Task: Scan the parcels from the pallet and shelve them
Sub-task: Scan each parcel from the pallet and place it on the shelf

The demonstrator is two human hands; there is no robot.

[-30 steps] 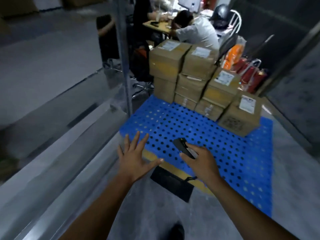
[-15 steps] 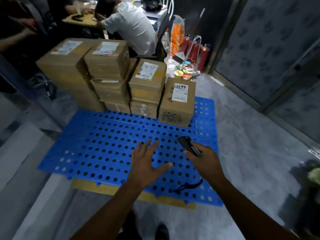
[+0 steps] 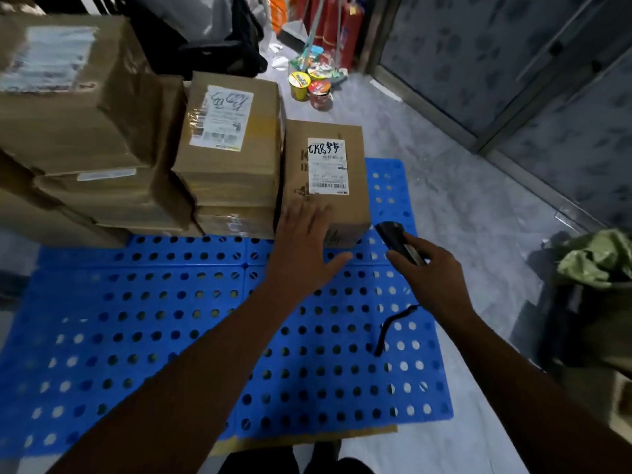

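Several brown cardboard parcels are stacked at the back of a blue perforated pallet (image 3: 171, 336). The nearest parcel (image 3: 349, 210) stands alone at the stack's right end, with a white barcode label marked in black on top. My left hand (image 3: 304, 251) is spread open, its fingers over that parcel's near left corner. My right hand (image 3: 431, 278) grips a black handheld scanner (image 3: 396, 241), whose nose points toward the parcel. The scanner's wrist strap (image 3: 390, 328) dangles over the pallet. A taller parcel (image 3: 232, 159) with a scribbled label sits just left of the nearest one.
Instant noodle cups (image 3: 311, 87) and red cylinders (image 3: 342, 22) stand on the grey floor behind the parcels. A patterned wall and door frame (image 3: 513, 97) run along the right. A bin with a green bag (image 3: 602, 261) stands at the right edge.
I have moved closer to the stack. My left hand has reached forward from over the bare pallet to the nearest parcel. The right hand has come forward with the scanner.
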